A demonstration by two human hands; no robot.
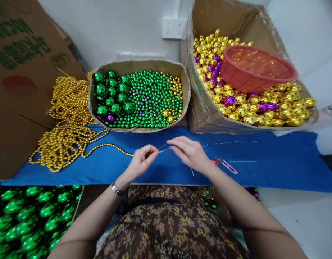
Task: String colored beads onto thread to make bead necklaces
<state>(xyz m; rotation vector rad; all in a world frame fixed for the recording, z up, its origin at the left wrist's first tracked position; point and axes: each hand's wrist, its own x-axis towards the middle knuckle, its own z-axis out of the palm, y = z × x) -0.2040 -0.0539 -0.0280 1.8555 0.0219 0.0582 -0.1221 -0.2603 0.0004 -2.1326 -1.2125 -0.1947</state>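
My left hand [143,159] pinches a thin pale thread [163,149] above the blue cloth. Close by on the right, my right hand [189,153] has its fingers closed on the same thread, which bends in a small loop between the two hands. A string of gold beads [112,145] runs from a heap at the left up to my left hand. Beyond my right hand, more thread [230,143] trails across the cloth. Pink thread snips [228,167] lie beside my right wrist, with a small red thing partly hidden by it.
A low carton [139,129] holds green, purple and gold beads. At the back right, a taller carton [200,115] holds gold and purple beads and a red plastic basket [259,82]. Gold bead strings [66,144] lie at left, beside a cardboard box [17,118]. Large green balls [28,219] are below.
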